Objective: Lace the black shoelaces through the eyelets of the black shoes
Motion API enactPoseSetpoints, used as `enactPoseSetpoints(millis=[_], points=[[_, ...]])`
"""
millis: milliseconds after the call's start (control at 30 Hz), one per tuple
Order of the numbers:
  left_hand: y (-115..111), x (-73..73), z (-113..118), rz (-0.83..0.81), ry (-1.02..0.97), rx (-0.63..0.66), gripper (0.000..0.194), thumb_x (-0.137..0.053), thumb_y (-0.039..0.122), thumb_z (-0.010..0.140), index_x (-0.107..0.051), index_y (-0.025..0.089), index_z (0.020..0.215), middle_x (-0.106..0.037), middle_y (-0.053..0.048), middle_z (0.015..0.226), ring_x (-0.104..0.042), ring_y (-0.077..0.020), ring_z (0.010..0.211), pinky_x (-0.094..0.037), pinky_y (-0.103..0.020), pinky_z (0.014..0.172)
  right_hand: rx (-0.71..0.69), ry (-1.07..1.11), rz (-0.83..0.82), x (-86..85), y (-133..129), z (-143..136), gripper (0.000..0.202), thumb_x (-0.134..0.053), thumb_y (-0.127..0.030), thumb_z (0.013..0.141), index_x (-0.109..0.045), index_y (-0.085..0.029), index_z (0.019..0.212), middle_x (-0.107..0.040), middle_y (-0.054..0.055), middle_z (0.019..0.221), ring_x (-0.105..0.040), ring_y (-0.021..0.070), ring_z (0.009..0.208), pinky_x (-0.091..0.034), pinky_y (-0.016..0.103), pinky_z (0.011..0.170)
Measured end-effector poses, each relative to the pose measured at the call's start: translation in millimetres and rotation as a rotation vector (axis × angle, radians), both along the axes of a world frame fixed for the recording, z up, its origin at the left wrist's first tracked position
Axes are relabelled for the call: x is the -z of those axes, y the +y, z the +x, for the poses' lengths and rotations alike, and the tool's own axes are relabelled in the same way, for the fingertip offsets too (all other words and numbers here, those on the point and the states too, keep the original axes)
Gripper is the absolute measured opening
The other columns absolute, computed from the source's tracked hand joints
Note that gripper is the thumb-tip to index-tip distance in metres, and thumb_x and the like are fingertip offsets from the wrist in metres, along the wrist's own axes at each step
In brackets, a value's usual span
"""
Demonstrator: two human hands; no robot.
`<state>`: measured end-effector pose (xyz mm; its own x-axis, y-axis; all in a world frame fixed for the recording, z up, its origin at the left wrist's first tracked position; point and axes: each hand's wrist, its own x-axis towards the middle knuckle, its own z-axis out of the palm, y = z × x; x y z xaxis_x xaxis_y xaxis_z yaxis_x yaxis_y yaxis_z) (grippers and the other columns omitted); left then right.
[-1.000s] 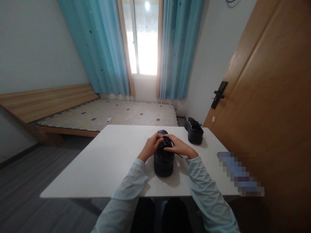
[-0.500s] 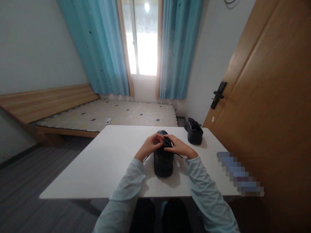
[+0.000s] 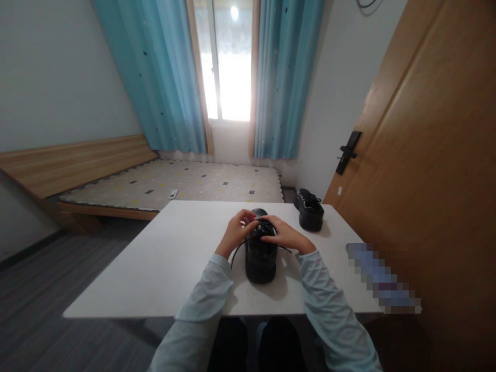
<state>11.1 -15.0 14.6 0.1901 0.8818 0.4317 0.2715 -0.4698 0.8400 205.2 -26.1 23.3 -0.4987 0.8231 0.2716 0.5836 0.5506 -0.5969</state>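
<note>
Black shoe [image 3: 261, 266] on white table [image 3: 155, 263]; at its laces, left hand [image 3: 236, 233], fingers bent, hold unclear; clasped around its upper, right hand [image 3: 288, 235].

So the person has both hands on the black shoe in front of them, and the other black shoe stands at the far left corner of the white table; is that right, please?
Not quite: the head view shows the other black shoe near the far right corner of the white table. Both hands are indeed on the black shoe in front.
</note>
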Motion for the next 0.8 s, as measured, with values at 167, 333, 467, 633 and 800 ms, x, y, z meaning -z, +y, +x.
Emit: enactPoseSetpoints(millis=[167,333,467,633,800], points=[[5.4,6.9,-4.1,-0.029,0.150,0.034,0.028,-0.066,0.044,0.071,-0.067,0.017,0.078,-0.066,-0.003,0.077,-0.056,-0.0156,0.072,-0.042,-0.028,0.067,0.002,-0.004,-0.004,0.1,-0.3,1.1,0.062,-0.070,-0.027,0.070,-0.047,-0.017,0.127,-0.051,0.014,0.125,-0.049,0.0268,0.118,-0.036,0.046,0.103],[3.2,4.3,-2.7,-0.055,0.133,0.096,0.024,-0.067,0.040,0.070,-0.067,0.016,0.074,-0.066,-0.003,0.074,-0.055,-0.0148,0.070,-0.042,-0.027,0.067,-0.004,-0.013,-0.003,0.2,-0.4,1.5,0.061,-0.070,-0.028,0.071,-0.047,-0.017,0.126,-0.051,0.014,0.126,-0.049,0.0265,0.118,-0.037,0.045,0.102],[0.4,0.2,-1.3,-0.074,0.093,0.114,0.023,-0.065,0.038,0.072,-0.065,0.015,0.074,-0.065,-0.003,0.072,-0.055,-0.0138,0.067,-0.043,-0.025,0.063,0.003,-0.023,-0.009,0.2,-0.5,1.1,0.062,-0.070,-0.028,0.071,-0.046,-0.015,0.127,-0.050,0.015,0.127,-0.048,0.0265,0.119,-0.037,0.044,0.103],[2.1,2.1,0.8,-0.040,0.030,0.088,0.020,-0.062,0.035,0.075,-0.061,0.015,0.076,-0.065,-0.003,0.075,-0.057,-0.0149,0.072,-0.044,-0.027,0.068,-0.001,-0.025,-0.003,1.3,1.0,0.9,0.062,-0.070,-0.030,0.072,-0.046,-0.014,0.127,-0.051,0.015,0.126,-0.049,0.0262,0.118,-0.037,0.044,0.103],[2.0,4.2,4.8,-0.061,-0.046,0.120,0.014,-0.057,0.031,0.079,-0.055,0.016,0.077,-0.064,-0.001,0.071,-0.059,-0.0148,0.071,-0.045,-0.028,0.071,-0.002,-0.007,0.013,1.8,1.3,1.2,0.060,-0.071,-0.030,0.072,-0.047,-0.018,0.126,-0.052,0.013,0.124,-0.050,0.0263,0.117,-0.037,0.046,0.102]])
